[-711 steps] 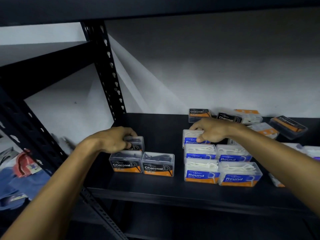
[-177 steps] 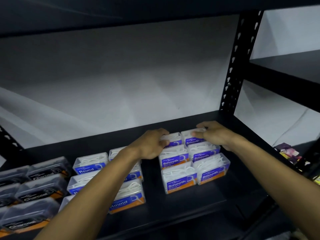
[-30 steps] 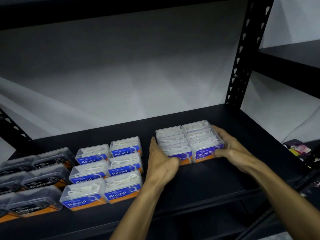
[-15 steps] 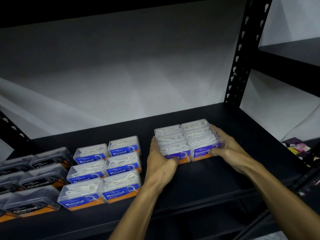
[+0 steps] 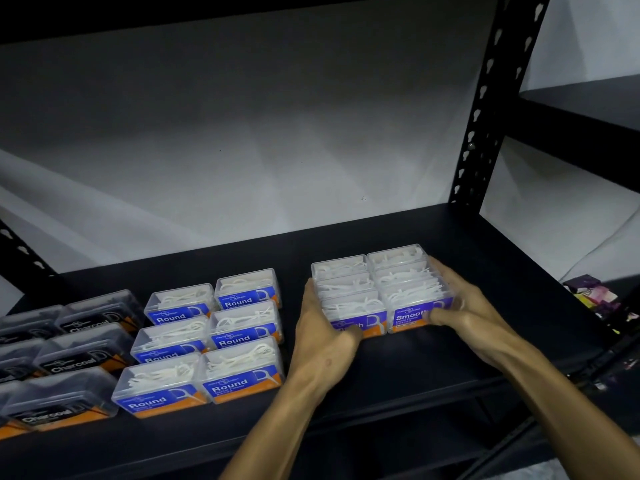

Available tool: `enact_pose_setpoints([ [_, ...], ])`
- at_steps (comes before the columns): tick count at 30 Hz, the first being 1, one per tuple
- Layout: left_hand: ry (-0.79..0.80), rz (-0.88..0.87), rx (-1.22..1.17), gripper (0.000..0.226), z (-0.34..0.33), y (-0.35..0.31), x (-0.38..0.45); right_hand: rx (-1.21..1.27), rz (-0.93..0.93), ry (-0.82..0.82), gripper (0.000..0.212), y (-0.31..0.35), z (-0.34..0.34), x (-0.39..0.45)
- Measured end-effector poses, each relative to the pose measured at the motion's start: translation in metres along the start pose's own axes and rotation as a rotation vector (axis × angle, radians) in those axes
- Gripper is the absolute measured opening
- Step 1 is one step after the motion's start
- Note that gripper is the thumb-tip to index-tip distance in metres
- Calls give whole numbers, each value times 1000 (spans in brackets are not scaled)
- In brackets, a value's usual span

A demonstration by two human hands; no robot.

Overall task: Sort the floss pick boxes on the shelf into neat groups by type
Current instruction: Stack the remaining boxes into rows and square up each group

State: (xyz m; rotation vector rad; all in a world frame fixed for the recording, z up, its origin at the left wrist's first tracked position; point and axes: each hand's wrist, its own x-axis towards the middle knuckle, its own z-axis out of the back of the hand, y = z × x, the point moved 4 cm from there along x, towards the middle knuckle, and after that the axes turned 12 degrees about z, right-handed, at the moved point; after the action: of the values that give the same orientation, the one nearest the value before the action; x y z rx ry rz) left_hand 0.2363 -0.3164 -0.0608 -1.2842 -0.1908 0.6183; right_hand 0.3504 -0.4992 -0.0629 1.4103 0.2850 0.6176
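On the black shelf (image 5: 408,372) stand three blocks of clear floss pick boxes. At the left are dark Charcoal boxes (image 5: 69,344). In the middle, the white Round boxes (image 5: 207,337) form two columns of three. At the right, the Smooth boxes (image 5: 381,289) form a tight block, two columns of three. My left hand (image 5: 323,330) presses flat against that block's left side, thumb over the front left label. My right hand (image 5: 460,306) cups its right side, fingers on the front right box.
A perforated black upright (image 5: 485,133) rises at the shelf's back right. Another black shelf (image 5: 588,116) lies beyond it, with small colourful packets (image 5: 592,296) at the far right. A white wall (image 5: 242,150) closes the back. An upper shelf (image 5: 173,12) overhangs.
Both hands stay clamped on the sides of the Smooth block. The block has barely shifted over the last second; the view has moved slightly.
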Motion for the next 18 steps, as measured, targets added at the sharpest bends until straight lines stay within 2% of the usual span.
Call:
enact_pose_setpoints([
  [18,20,34,11,87,-2,3,-5,6,-25,19,90,0,2,-2],
])
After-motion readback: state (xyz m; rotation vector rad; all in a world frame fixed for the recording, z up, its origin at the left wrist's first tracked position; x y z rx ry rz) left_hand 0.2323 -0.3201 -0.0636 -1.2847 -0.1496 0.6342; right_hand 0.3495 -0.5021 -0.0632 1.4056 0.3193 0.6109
